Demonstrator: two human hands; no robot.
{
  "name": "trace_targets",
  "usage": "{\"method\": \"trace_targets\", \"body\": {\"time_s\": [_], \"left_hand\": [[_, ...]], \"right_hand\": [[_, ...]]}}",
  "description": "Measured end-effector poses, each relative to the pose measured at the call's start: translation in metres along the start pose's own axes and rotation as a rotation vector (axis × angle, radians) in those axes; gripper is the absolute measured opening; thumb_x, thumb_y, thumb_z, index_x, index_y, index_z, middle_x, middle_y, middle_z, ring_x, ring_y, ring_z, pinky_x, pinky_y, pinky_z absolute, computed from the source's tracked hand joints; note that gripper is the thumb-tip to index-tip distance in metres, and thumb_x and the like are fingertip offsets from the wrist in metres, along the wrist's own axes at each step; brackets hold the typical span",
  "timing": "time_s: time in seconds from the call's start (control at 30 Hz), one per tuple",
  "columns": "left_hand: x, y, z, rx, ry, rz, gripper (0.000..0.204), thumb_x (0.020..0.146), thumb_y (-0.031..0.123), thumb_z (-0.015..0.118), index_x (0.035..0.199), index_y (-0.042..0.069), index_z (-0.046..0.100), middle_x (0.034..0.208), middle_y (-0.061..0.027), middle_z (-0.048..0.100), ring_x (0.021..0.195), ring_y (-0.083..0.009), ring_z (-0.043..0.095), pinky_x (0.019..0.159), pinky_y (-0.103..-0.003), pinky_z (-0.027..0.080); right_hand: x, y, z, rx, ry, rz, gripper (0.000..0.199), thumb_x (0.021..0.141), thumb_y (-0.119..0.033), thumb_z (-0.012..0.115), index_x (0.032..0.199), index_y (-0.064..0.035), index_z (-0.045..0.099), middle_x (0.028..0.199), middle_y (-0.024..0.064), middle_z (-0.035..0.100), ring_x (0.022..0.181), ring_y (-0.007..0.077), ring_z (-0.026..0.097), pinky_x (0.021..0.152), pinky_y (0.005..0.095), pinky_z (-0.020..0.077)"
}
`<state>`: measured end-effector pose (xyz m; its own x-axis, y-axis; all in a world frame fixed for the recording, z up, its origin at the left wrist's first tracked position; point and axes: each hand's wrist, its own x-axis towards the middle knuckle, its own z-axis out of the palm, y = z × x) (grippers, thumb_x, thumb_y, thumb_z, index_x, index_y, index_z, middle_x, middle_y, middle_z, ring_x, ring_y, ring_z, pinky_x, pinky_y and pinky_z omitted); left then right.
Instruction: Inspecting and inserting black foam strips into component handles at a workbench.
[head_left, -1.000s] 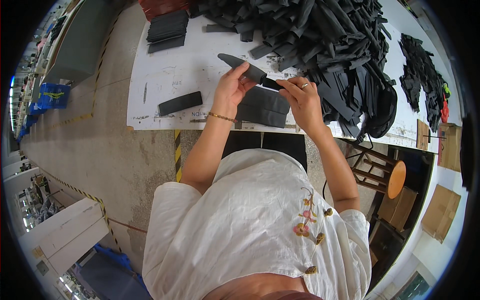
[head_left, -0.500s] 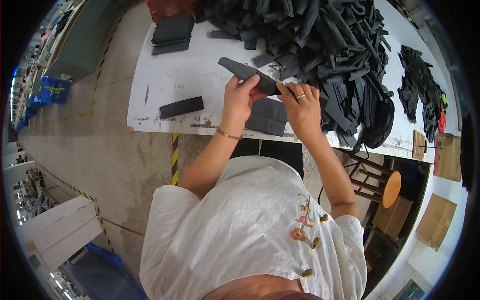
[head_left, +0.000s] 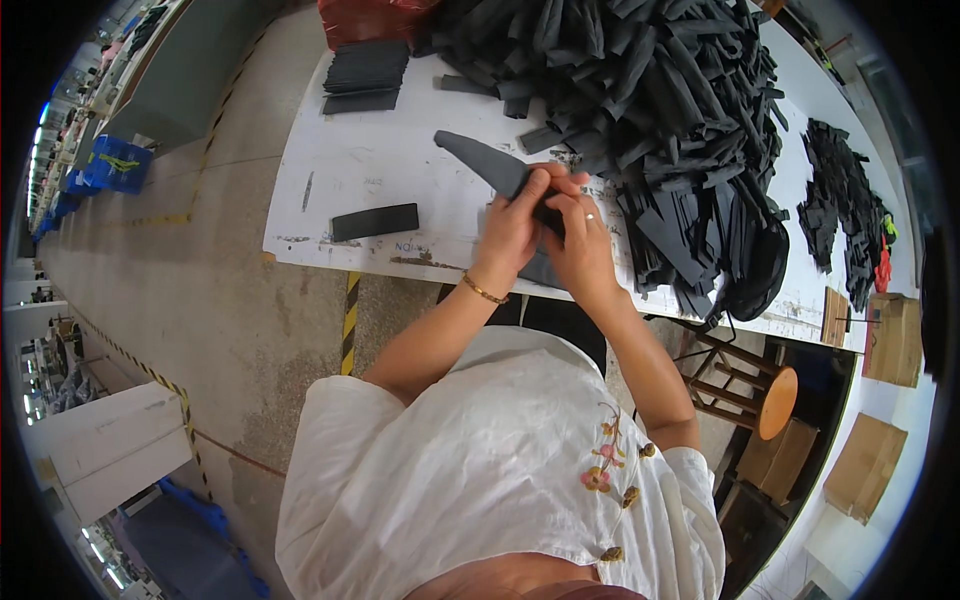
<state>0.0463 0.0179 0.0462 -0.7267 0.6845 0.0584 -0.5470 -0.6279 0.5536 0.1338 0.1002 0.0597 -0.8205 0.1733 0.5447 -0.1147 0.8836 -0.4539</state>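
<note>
A dark grey strip of fabric (head_left: 480, 163) is held above the near part of the white table (head_left: 300, 215). My left hand (head_left: 515, 232) grips it with the thumb on top, and its narrow far end sticks out up and to the left. Close beside it, my right hand (head_left: 582, 240) is closed on the strip's near end, fingers bent; part of the strip is hidden by both hands. Under my hands lies another dark fabric piece (head_left: 541, 268), mostly covered. To the left, a single flat black strip (head_left: 375, 222) rests on the table.
A large heap of dark strips (head_left: 620, 80) covers the table's far right. A neat stack of strips (head_left: 366, 78) stands at the far left near a red bag (head_left: 370, 22). A black bag (head_left: 757, 262) sits at the right edge. Below is a wooden stool (head_left: 776, 402).
My hands have come closer together and moved slightly right and nearer to me. The held strip now points more steeply, with less of it showing at the right hand. The whole view has shifted a little.
</note>
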Motion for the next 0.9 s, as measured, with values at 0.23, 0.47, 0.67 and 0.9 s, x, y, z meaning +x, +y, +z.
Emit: {"method": "trace_targets", "body": {"time_s": [0.23,0.47,0.67,0.9], "left_hand": [[0.006,0.018,-0.003,-0.002,0.116,0.071,0.026,0.098,0.020,0.055,0.109,-0.003,0.060,0.101,-0.0173,0.069,0.102,-0.0240,0.064,0.094,-0.037,0.049],[0.006,0.006,0.001,-0.053,0.118,0.009,0.025,0.099,0.021,0.054,0.108,-0.001,0.061,0.103,-0.0161,0.069,0.103,-0.0250,0.064,0.097,-0.037,0.047],[-0.003,-0.013,-0.002,-0.129,0.153,-0.063,0.027,0.098,0.022,0.055,0.113,0.000,0.060,0.102,-0.0158,0.069,0.104,-0.0237,0.063,0.097,-0.036,0.046],[0.013,0.015,0.001,-0.105,0.191,0.061,0.029,0.099,0.024,0.054,0.114,-0.001,0.059,0.094,-0.0144,0.069,0.093,-0.0295,0.066,0.089,-0.041,0.051]], "right_hand": [[-0.005,-0.004,-0.021,-0.002,-0.019,0.040,0.037,0.072,-0.004,0.076,0.102,-0.0029,0.054,0.101,0.0146,0.060,0.087,0.0347,0.060,0.069,0.0417,0.0514],[0.009,-0.003,-0.019,0.033,-0.079,0.047,0.027,0.077,0.000,0.070,0.099,-0.0033,0.054,0.097,0.0148,0.058,0.082,0.0359,0.061,0.067,0.0413,0.0504],[0.003,0.014,-0.011,0.111,-0.091,-0.007,0.017,0.079,0.003,0.068,0.093,-0.0001,0.058,0.094,0.0141,0.062,0.081,0.0355,0.062,0.068,0.0394,0.0509],[0.014,0.015,-0.033,0.224,-0.139,0.016,0.016,0.077,0.004,0.069,0.088,0.0009,0.059,0.087,0.0134,0.062,0.075,0.0317,0.063,0.065,0.0367,0.0514]]}}
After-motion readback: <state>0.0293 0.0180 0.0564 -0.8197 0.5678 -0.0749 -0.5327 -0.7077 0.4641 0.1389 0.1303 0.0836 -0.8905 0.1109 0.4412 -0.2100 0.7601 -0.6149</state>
